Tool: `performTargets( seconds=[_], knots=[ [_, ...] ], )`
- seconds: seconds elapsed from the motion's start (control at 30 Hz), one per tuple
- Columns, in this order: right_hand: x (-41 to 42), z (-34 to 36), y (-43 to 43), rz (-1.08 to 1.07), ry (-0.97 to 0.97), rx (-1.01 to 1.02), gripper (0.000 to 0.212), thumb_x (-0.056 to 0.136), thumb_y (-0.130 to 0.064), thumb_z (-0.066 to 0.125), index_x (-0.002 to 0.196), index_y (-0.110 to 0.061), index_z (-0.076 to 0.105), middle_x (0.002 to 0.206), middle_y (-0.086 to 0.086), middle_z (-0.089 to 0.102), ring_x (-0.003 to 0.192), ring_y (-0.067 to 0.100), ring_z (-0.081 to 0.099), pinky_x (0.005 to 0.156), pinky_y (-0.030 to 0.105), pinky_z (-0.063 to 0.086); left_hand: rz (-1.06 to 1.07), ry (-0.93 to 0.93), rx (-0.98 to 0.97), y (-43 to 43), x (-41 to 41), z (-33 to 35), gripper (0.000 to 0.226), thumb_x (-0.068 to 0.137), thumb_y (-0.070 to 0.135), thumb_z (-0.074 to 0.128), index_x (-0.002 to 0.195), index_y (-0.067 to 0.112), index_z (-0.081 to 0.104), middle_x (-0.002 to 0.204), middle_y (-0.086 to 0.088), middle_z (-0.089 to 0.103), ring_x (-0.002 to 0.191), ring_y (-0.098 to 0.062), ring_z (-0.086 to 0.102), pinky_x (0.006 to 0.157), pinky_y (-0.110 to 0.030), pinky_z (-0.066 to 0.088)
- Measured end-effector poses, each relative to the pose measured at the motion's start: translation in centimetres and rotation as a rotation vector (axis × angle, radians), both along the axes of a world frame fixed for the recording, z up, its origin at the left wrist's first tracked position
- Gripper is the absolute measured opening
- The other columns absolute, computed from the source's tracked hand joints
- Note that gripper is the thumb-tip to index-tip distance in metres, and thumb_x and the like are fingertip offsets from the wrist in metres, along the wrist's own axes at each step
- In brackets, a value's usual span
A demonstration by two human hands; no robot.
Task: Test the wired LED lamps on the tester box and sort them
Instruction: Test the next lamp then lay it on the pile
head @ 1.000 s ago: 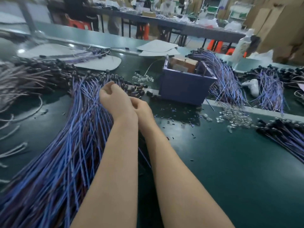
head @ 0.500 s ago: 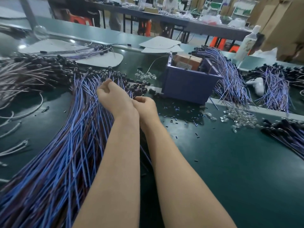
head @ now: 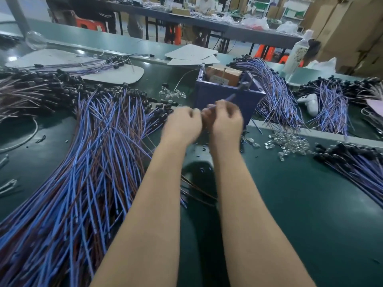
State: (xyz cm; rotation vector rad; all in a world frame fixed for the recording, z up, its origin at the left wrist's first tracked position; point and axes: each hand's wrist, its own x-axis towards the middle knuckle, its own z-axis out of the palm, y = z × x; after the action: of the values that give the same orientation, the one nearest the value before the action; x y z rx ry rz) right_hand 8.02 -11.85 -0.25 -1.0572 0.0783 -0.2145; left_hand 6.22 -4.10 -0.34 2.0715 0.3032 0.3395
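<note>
At about nine o'clock a broad heap of wired LED lamps (head: 89, 162) fans across the dark green bench (head: 310, 214), its blue and brown leads running toward seven o'clock and its black lamp heads lying toward eleven. At centre, the left hand (head: 182, 125) is curled closed, blurred, with its fingertips meeting those of the right hand (head: 226, 121). The right hand is also closed, pinching a single blue lead (head: 230, 98) that rises toward one o'clock, up to the rim of the purple tester box (head: 228, 100). Whether the left hand also grips this lead cannot be told. The box stands just beyond the hands at twelve o'clock, a brown carton inside it. At two o'clock a second bundle of lamps (head: 277, 94) drapes beside the box. At three o'clock loose clear lenses (head: 288, 141) lie scattered, with another lamp bundle (head: 352, 162) farther right.
</note>
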Motion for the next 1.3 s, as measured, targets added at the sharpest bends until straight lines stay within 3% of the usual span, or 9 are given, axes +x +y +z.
performTargets(
  seconds=[0.07,0.13,0.33,0.4,0.63,0.8,0.9,1.1,1.3],
  knots=[
    [0.2,1.1,-3.8,-0.156,0.017,0.195,0.014,0.099,-0.009,0.045,0.085,-0.01,0.048,0.072,0.006,0.056,0.049,0.008,0.058,0.054,0.02,0.053,-0.295,0.129,0.079,-2.0,-0.2,0.0,0.036,0.101,0.027,0.035,0.097,0.007,0.064,0.087,-0.007,0.071,0.082,-0.02,0.065,0.066,-0.024,0.05],
    [-0.1,1.6,-7.7,-0.271,0.025,0.272,0.015,0.099,-0.013,0.047,0.084,-0.011,0.049,0.073,0.005,0.055,0.051,0.008,0.057,0.055,0.019,0.053,-0.386,0.087,0.081,-4.0,-0.4,0.1,0.034,0.101,0.024,0.035,0.089,0.008,0.063,0.069,0.001,0.062,0.066,-0.015,0.058,0.057,-0.023,0.042],
    [-2.1,-0.9,-13.6,-0.118,0.025,-0.128,0.018,0.097,-0.017,0.05,0.083,-0.016,0.061,0.072,-0.001,0.054,0.062,0.01,0.051,0.06,0.02,0.046,-0.483,-0.152,0.164,-10.6,-0.1,0.4,0.026,0.097,0.021,0.047,0.083,0.005,0.062,0.076,-0.005,0.06,0.069,-0.023,0.053,0.061,-0.029,0.039],
    [-2.3,-1.5,-14.4,-0.081,0.007,-0.095,0.022,0.098,-0.014,0.049,0.08,-0.014,0.061,0.066,-0.001,0.058,0.062,0.011,0.054,0.062,0.022,0.049,-0.484,-0.18,0.165,-12.2,-0.1,0.1,0.02,0.095,0.02,0.051,0.082,0.009,0.061,0.075,-0.004,0.059,0.074,-0.027,0.055,0.065,-0.031,0.044],
    [-1.3,-2.6,-17.0,-0.386,-0.012,0.181,0.021,0.098,-0.015,0.049,0.079,-0.015,0.058,0.052,-0.009,0.059,0.048,0.001,0.056,0.054,0.014,0.051,-0.387,-0.077,0.241,-11.6,0.3,-3.0,0.016,0.095,0.022,0.052,0.1,0.015,0.066,0.095,-0.004,0.069,0.086,-0.022,0.058,0.077,-0.029,0.045],
    [-1.0,-4.0,-14.6,-0.09,0.027,-0.219,0.017,0.093,-0.011,0.057,0.077,-0.01,0.059,0.068,0.002,0.058,0.056,0.005,0.057,0.059,0.015,0.052,-0.315,-0.194,0.14,-12.2,-0.1,-3.4,0.013,0.093,0.017,0.054,0.094,0.013,0.067,0.087,-0.003,0.07,0.085,-0.024,0.061,0.078,-0.033,0.049],
    [-0.9,-4.4,-14.4,-0.166,-0.024,-0.335,0.022,0.094,-0.012,0.056,0.072,-0.011,0.059,0.065,0.002,0.059,0.052,0.001,0.056,0.058,0.015,0.051,-0.283,-0.193,0.127,-11.6,-0.1,-3.8,0.013,0.093,0.02,0.056,0.092,0.016,0.067,0.084,0.0,0.069,0.083,-0.023,0.061,0.078,-0.033,0.05],
    [-0.9,-3.9,-16.7,-0.457,0.029,0.033,0.024,0.094,-0.015,0.056,0.071,-0.012,0.057,0.045,-0.01,0.059,0.044,-0.001,0.055,0.051,0.013,0.049,-0.161,-0.151,0.125,-10.1,0.2,-4.2,0.013,0.092,0.023,0.057,0.095,0.016,0.068,0.088,-0.002,0.071,0.088,-0.026,0.061,0.083,-0.036,0.049],
    [-0.8,-4.2,-14.6,-0.161,0.046,-0.014,0.019,0.094,-0.008,0.055,0.075,-0.012,0.056,0.061,-0.003,0.061,0.056,0.005,0.058,0.06,0.015,0.053,-0.196,-0.163,0.022,-10.9,0.0,-4.1,0.012,0.092,0.02,0.059,0.089,0.015,0.069,0.073,0.004,0.066,0.075,-0.017,0.062,0.075,-0.025,0.048]
  ],
)
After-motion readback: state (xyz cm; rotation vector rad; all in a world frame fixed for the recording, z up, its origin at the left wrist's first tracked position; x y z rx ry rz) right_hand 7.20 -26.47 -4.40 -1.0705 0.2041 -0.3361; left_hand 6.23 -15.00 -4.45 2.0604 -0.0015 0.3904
